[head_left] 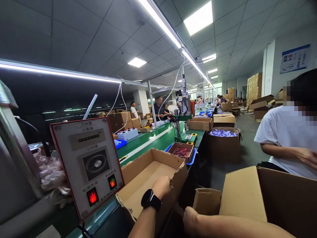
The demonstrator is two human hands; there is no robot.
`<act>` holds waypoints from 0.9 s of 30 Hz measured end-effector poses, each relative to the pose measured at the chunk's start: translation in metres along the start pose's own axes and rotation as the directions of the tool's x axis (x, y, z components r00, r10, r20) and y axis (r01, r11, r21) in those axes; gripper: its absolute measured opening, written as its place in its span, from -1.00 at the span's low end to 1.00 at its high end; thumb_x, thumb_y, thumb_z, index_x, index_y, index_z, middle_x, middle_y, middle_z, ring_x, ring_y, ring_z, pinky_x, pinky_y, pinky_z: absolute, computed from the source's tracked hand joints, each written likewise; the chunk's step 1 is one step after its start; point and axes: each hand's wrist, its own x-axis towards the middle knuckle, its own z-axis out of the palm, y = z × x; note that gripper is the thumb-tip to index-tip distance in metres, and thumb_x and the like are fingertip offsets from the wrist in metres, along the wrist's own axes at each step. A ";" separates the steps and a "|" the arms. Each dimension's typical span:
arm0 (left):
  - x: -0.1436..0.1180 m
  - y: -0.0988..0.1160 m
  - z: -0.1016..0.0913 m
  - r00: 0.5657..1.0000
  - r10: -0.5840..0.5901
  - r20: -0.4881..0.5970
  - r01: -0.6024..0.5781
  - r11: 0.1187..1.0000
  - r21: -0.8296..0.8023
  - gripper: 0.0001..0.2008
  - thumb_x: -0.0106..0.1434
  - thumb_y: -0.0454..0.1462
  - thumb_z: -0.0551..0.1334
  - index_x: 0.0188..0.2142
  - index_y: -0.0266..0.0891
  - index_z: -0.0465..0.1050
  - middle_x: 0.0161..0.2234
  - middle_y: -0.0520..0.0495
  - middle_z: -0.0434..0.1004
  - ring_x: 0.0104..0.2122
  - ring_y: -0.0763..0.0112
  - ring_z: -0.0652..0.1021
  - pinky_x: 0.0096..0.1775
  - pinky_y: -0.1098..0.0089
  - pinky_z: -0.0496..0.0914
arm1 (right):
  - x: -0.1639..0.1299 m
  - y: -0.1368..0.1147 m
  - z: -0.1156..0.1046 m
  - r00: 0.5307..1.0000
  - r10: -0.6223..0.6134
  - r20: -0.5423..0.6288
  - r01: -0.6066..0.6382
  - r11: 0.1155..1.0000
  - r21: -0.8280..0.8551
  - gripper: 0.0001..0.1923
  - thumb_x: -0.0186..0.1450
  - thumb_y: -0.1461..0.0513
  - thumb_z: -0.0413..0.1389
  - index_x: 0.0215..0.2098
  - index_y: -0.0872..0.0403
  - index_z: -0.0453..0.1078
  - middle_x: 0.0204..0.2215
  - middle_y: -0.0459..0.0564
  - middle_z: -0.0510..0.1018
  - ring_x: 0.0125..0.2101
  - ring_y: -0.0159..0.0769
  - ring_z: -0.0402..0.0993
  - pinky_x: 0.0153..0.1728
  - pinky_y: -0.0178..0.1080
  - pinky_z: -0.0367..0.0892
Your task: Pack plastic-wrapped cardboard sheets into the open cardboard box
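Note:
My left hand (162, 186), with a black watch on the wrist, grips the near rim of an open, shallow cardboard box (146, 177) that rests on the green conveyor line. My right hand (189, 216) sits lower, closed, just beside a folded cardboard flap (206, 200); whether it holds the flap I cannot tell. A large open cardboard box (269, 198) stands to the right of that hand.
A white control panel (89, 162) with two lit red switches stands at the left. A small box of red parts (182, 152) and a press machine (184, 99) sit further along the belt (153, 140). A person in a white shirt (287, 138) sits at the right.

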 end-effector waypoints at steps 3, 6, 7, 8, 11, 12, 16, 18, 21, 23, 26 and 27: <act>-0.005 0.002 -0.021 0.998 0.048 -0.044 -0.048 0.999 -0.007 -0.76 0.30 -0.12 0.19 -0.23 -0.26 0.46 -0.22 -0.04 0.56 -0.17 0.36 0.55 -0.06 0.17 0.45 | 0.007 0.034 -0.009 0.960 0.260 0.101 -0.263 0.965 0.018 -0.84 0.35 0.18 0.15 -0.17 0.11 0.43 -0.25 -0.06 0.56 -0.28 -0.34 0.53 -0.24 -0.18 0.49; -0.012 0.005 -0.040 0.993 0.094 -0.073 -0.096 0.995 -0.026 -0.79 0.29 -0.15 0.21 -0.26 -0.25 0.47 -0.26 -0.03 0.56 -0.22 0.38 0.55 -0.12 0.23 0.44 | 0.005 0.072 -0.022 0.876 0.466 0.125 -0.476 0.877 0.064 -0.79 0.36 0.17 0.13 -0.09 0.11 0.41 -0.14 -0.02 0.53 -0.17 -0.27 0.51 -0.15 -0.10 0.47; -0.015 0.005 -0.045 0.991 0.110 -0.083 -0.113 0.993 -0.031 -0.82 0.29 -0.17 0.20 -0.26 -0.25 0.47 -0.27 -0.03 0.56 -0.24 0.39 0.55 -0.15 0.26 0.44 | 0.001 0.083 -0.025 0.842 0.525 0.126 -0.536 0.839 0.091 -0.77 0.36 0.17 0.13 -0.07 0.11 0.40 -0.12 -0.01 0.52 -0.15 -0.26 0.50 -0.14 -0.09 0.46; -0.018 0.005 -0.049 0.988 0.123 -0.091 -0.127 0.991 -0.034 -0.84 0.29 -0.20 0.19 -0.28 -0.25 0.47 -0.29 -0.02 0.57 -0.27 0.40 0.55 -0.20 0.30 0.42 | -0.005 0.094 -0.028 0.806 0.578 0.125 -0.591 0.797 0.124 -0.75 0.36 0.16 0.13 -0.05 0.11 0.39 -0.10 0.00 0.52 -0.15 -0.25 0.50 -0.14 -0.08 0.46; -0.028 0.001 -0.060 0.985 0.139 -0.102 -0.143 0.989 -0.034 -0.86 0.25 -0.30 0.16 -0.38 -0.21 0.48 -0.40 0.01 0.57 -0.36 0.41 0.54 -0.37 0.42 0.30 | -0.028 0.120 -0.034 0.695 0.706 0.136 -0.714 0.658 0.238 -0.70 0.36 0.13 0.12 0.00 0.11 0.36 -0.08 0.01 0.50 -0.17 -0.26 0.50 -0.17 -0.10 0.47; -0.030 0.000 -0.063 0.986 0.133 -0.103 -0.137 0.990 -0.032 -0.85 0.24 -0.32 0.15 -0.41 -0.20 0.48 -0.42 0.01 0.56 -0.38 0.41 0.54 -0.41 0.43 0.26 | -0.036 0.127 -0.035 0.659 0.738 0.145 -0.744 0.610 0.274 -0.69 0.36 0.13 0.12 0.00 0.12 0.36 -0.08 0.02 0.49 -0.17 -0.27 0.50 -0.18 -0.11 0.48; -0.034 0.003 -0.060 0.990 0.075 -0.123 -0.079 0.997 -0.021 -0.87 0.25 -0.29 0.15 -0.36 -0.22 0.48 -0.38 -0.04 0.57 -0.35 0.40 0.54 -0.36 0.41 0.29 | -0.059 0.154 -0.052 0.507 0.846 0.162 -0.821 0.417 0.391 -0.72 0.36 0.14 0.12 -0.03 0.12 0.37 -0.11 0.00 0.51 -0.19 -0.28 0.51 -0.18 -0.12 0.48; -0.030 0.011 -0.049 0.990 0.030 -0.135 -0.034 0.999 -0.026 -0.84 0.28 -0.23 0.16 -0.28 -0.26 0.47 -0.31 -0.06 0.57 -0.28 0.38 0.55 -0.24 0.34 0.38 | -0.070 0.170 -0.069 0.418 0.900 0.125 -0.836 0.327 0.440 -0.71 0.36 0.13 0.11 -0.03 0.12 0.38 -0.12 0.00 0.51 -0.20 -0.29 0.51 -0.18 -0.12 0.47; -0.019 0.027 -0.026 0.989 -0.063 -0.136 0.056 0.997 -0.056 -0.76 0.31 -0.14 0.17 -0.17 -0.26 0.45 -0.19 -0.07 0.56 -0.17 0.34 0.55 -0.09 0.18 0.43 | -0.094 0.196 -0.105 0.256 0.966 0.025 -0.835 0.208 0.510 -0.69 0.38 0.11 0.08 0.02 0.10 0.35 -0.13 0.00 0.52 -0.22 -0.30 0.51 -0.20 -0.14 0.47; -0.008 0.037 -0.010 0.985 -0.122 -0.123 0.110 0.989 -0.097 -0.73 0.30 -0.12 0.18 -0.13 -0.26 0.44 -0.12 -0.09 0.54 -0.10 0.30 0.54 -0.03 0.13 0.43 | -0.118 0.206 -0.131 0.158 0.985 -0.066 -0.813 0.168 0.557 -0.67 0.39 0.14 0.06 0.06 0.10 0.32 -0.15 0.03 0.54 -0.23 -0.26 0.53 -0.21 -0.14 0.46; 0.007 0.051 0.005 0.980 -0.179 -0.088 0.160 0.968 -0.196 -0.73 0.29 -0.14 0.21 -0.11 -0.26 0.44 -0.08 -0.10 0.53 -0.06 0.29 0.52 0.01 0.09 0.42 | -0.166 0.206 -0.163 0.088 0.966 -0.241 -0.744 0.225 0.629 -0.64 0.34 0.19 0.08 0.07 0.15 0.34 -0.19 0.21 0.58 -0.20 -0.06 0.55 -0.25 -0.12 0.40; 0.010 0.056 0.008 0.979 -0.189 -0.078 0.166 0.957 -0.238 -0.74 0.29 -0.15 0.21 -0.12 -0.27 0.44 -0.08 -0.10 0.53 -0.06 0.27 0.52 0.01 0.08 0.41 | -0.184 0.202 -0.170 0.085 0.949 -0.302 -0.710 0.271 0.651 -0.62 0.32 0.16 0.09 0.05 0.17 0.36 -0.20 0.26 0.59 -0.20 0.01 0.56 -0.27 -0.10 0.38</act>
